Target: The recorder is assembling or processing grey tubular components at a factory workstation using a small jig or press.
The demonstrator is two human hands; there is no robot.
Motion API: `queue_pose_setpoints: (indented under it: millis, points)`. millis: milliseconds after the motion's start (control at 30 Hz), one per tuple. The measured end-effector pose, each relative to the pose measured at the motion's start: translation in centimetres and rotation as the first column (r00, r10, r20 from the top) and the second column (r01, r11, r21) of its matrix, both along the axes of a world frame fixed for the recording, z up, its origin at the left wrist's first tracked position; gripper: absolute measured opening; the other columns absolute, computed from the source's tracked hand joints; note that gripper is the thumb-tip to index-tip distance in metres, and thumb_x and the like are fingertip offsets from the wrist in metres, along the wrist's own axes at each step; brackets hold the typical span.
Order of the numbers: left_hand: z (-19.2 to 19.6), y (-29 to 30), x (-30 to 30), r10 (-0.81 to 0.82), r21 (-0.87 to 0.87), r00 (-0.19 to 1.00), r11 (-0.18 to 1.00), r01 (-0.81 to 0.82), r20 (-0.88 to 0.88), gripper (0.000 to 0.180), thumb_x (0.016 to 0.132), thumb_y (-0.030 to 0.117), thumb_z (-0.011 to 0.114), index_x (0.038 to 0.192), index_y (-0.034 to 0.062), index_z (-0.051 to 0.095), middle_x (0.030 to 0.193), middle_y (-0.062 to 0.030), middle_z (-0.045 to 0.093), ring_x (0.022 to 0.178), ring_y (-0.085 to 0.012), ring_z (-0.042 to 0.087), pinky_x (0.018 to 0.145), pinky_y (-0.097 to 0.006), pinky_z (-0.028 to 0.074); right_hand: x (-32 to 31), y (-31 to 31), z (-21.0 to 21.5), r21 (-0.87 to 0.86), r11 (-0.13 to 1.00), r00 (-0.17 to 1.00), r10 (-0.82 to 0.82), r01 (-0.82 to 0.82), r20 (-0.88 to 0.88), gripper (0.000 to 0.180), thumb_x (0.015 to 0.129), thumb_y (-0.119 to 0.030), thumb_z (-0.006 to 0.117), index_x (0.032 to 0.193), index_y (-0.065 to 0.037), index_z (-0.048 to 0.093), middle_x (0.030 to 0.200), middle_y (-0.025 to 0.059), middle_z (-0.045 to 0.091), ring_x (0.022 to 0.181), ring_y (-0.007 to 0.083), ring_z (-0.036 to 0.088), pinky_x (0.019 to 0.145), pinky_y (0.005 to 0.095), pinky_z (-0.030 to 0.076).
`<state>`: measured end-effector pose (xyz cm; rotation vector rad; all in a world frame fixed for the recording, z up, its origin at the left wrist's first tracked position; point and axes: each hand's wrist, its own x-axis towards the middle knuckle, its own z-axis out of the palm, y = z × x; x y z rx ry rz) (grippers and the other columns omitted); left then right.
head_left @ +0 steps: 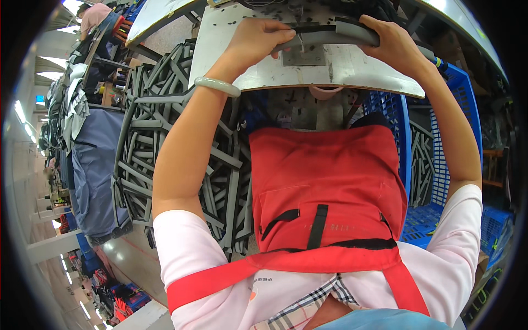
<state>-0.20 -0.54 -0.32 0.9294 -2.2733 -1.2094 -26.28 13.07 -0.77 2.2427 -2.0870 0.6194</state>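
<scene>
1. Grey foam strip: I see it lying on the pale tabletop at the top of the view, its long axis running left to right across the picture, with a slight bow and the right end dipping a little lower.
2. A dark edge runs along the strip's upper side; I cannot tell whether that is a second layer.
3. My left hand is closed over the strip's left end, fingers curled on top and pressing it to the tabletop; a pale green bangle sits on that wrist.
4. My right hand grips the strip's right end, fingers wrapped over it, thumb side toward the middle.
5. A small metal plate lies on the tabletop just below the strip, between both hands.
6. A heap of grey foam frames sits lower left; a blue crate stands at the right, beside my red apron.
</scene>
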Motion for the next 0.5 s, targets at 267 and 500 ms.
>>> queue_pose_setpoints:
  millis: [267, 500]
  points:
    - [-0.3, -1.1, -0.2, -0.042, 0.088, 0.998, 0.995, 0.045, -0.04, 0.028, 0.09, 0.02, 0.065, 0.106, -0.0021, 0.07, 0.08, -0.0067, 0.067, 0.061, -0.0083, 0.054, 0.061, -0.021, 0.045, -0.9, -1.0, -0.6, -0.093, 0.996, 0.999, 0.013, -0.016, -0.037, 0.052, 0.082, -0.02, 0.072, 0.127, -0.002, 0.055, 0.107, 0.0219, 0.065, 0.098, 0.0374, 0.062, 0.089, 0.0387, 0.049]
    - [-1.1, -3.2, -1.7, -0.006, 0.145, 0.993, 0.989, 0.023, -0.114, 0.024, 0.09, 0.013, 0.062, 0.106, -0.0036, 0.069, 0.087, -0.0088, 0.069, 0.065, -0.0108, 0.057, 0.063, -0.023, 0.047, 0.3, -2.1, 3.4, 0.179, 0.981, 0.995, -0.088, 0.078, 0.048, 0.038, 0.075, -0.029, 0.071, 0.097, -0.001, 0.058, 0.079, 0.0225, 0.065, 0.077, 0.0382, 0.065, 0.067, 0.0449, 0.05]
